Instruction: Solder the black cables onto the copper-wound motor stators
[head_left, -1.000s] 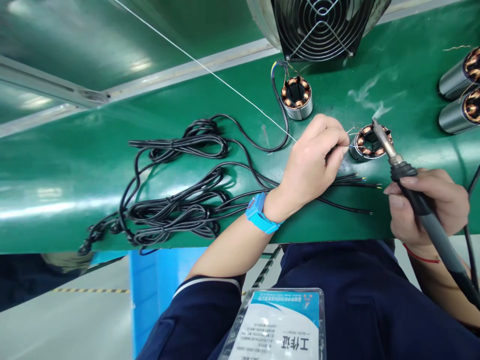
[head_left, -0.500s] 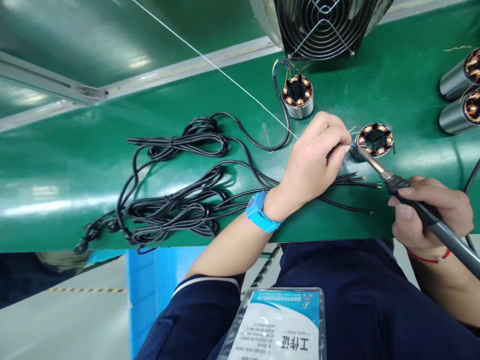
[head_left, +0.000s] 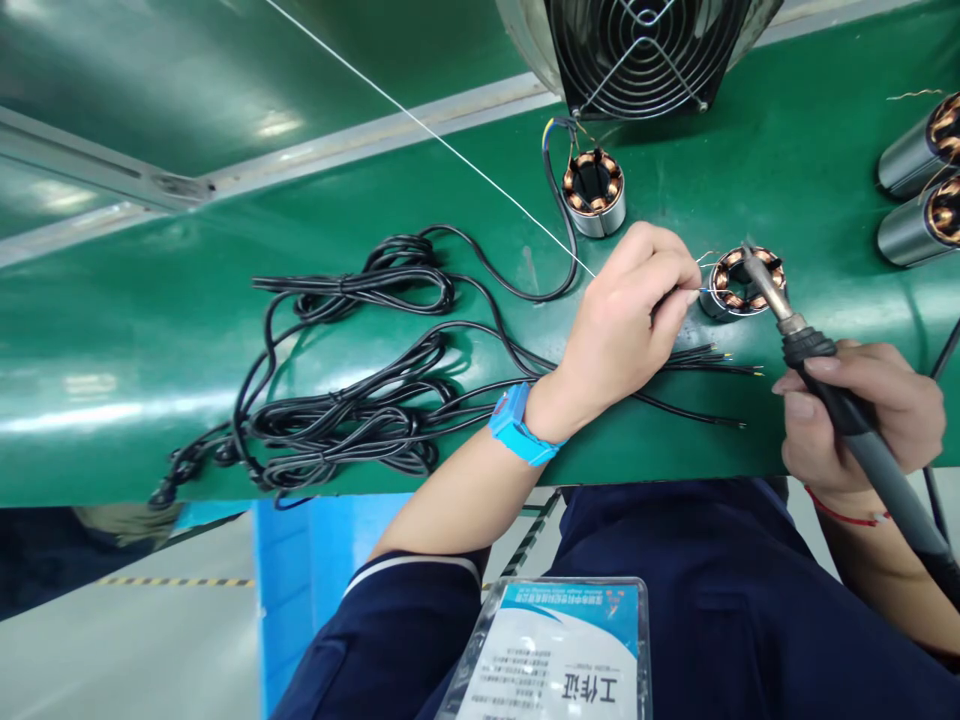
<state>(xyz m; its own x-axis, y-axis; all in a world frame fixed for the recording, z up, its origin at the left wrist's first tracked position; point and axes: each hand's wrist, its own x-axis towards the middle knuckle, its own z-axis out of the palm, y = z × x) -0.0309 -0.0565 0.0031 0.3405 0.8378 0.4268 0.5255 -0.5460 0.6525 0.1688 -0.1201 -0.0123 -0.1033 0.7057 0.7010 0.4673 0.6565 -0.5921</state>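
My left hand (head_left: pixel 634 300) is closed in a pinch beside a motor stator (head_left: pixel 721 303) with copper windings, which stands on the green bench. A short blue-insulated wire (head_left: pixel 703 291) sticks out of the fingertips towards the stator's left rim. A thin whitish strand (head_left: pixel 480 172) runs down from the upper left to the same hand; the fingers hide its end. Wrapped round the dark grip of a soldering iron (head_left: pixel 808 345) is my right hand (head_left: pixel 870 420). The iron's metal tip is over the stator's ring, apart from the blue wire as seen from here.
Behind my left hand stands another stator (head_left: pixel 606 215) with a black cable attached. A fan (head_left: pixel 645 60) is at the back. Coiled black cables (head_left: pixel 337 425) lie on the left, their stripped ends (head_left: pixel 712 365) near my wrist. More stators (head_left: pixel 911 240) lie at the far right.
The soldering iron's tip has moved away from the blue wire, up and to the right over the stator. My left hand stays in place with its pinch kept.
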